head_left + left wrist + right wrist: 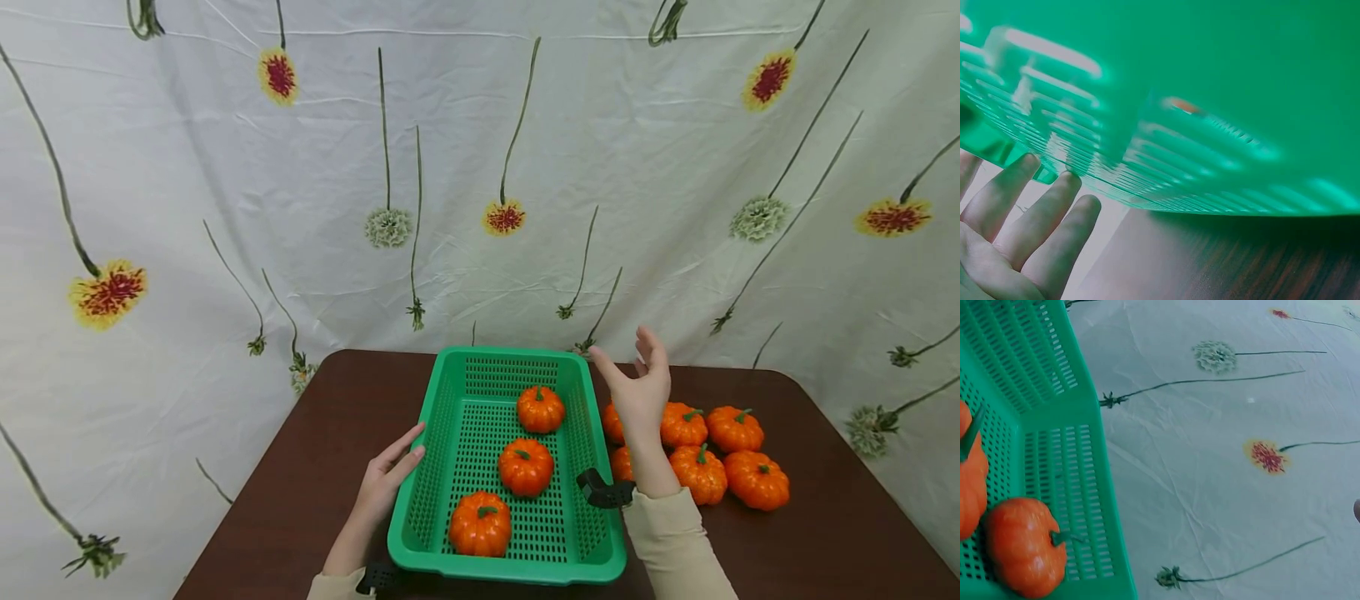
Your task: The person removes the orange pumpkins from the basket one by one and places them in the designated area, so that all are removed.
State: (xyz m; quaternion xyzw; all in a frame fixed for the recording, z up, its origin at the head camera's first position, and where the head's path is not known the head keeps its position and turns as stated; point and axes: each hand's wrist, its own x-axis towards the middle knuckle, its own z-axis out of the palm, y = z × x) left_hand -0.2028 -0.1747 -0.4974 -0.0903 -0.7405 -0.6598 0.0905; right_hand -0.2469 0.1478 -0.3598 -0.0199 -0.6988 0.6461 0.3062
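Note:
A green plastic basket (543, 569) with slotted walls holds three small orange pumpkins: one at the near left (480, 525), one in the middle (527, 468) and one toward the far end (541, 409). My left hand (381, 486) is at the basket's left side; in the left wrist view its straight fingers (1044, 215) reach up to the slotted wall. Raised at the basket's right side, my right hand (639, 398) holds nothing, with thumb and fingers spread apart. The right wrist view shows a pumpkin (1025, 547) inside the basket wall.
Right of the basket, several more pumpkins (757, 481) sit grouped on the dark brown table (300, 467), some partly hidden behind my right forearm. A white cloth (450, 283) printed with flowers hangs behind the table's far edge.

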